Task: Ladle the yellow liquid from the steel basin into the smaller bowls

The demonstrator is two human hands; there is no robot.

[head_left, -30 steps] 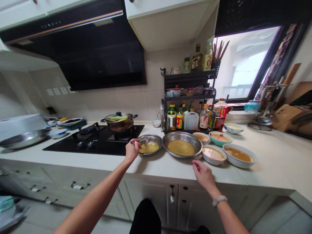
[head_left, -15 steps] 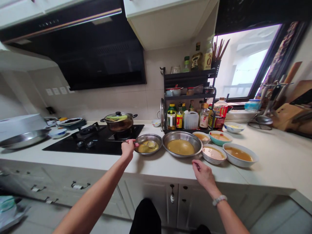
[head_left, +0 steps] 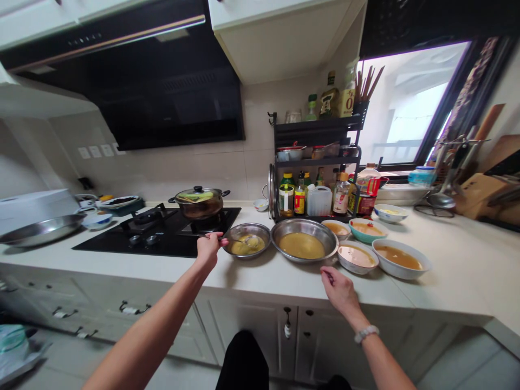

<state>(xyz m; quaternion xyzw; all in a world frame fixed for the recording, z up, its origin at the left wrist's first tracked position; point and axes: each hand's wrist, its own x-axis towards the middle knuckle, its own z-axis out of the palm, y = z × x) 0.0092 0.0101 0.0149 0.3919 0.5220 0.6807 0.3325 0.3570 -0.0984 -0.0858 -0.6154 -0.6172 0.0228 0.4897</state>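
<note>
My left hand (head_left: 208,251) is closed on the handle of a metal ladle (head_left: 252,241). The ladle's cup sits in the yellowish liquid of the smaller steel bowl (head_left: 266,250). Beside it, on the right, stands a larger steel bowl (head_left: 331,253) with similar liquid. My right hand (head_left: 339,287) is loosely closed at the counter's front part, below and right of the larger bowl, and no object shows in it. Near that hand is a patterned bowl (head_left: 357,268) of pale pinkish liquid. To its right is a white bowl (head_left: 410,274) of brownish liquid.
Behind the pink-liquid bowl are a turquoise bowl (head_left: 368,236) and a smaller bowl (head_left: 336,236). A lidded pot (head_left: 199,207) stands on the black hob (head_left: 162,246). The black spice rack (head_left: 317,128) holds several bottles. A wide steel pan (head_left: 43,230) lies far left.
My left hand has shifted slightly left, and the ladle has turned and moved a little inside the smaller bowl. My right hand has stayed in place.
</note>
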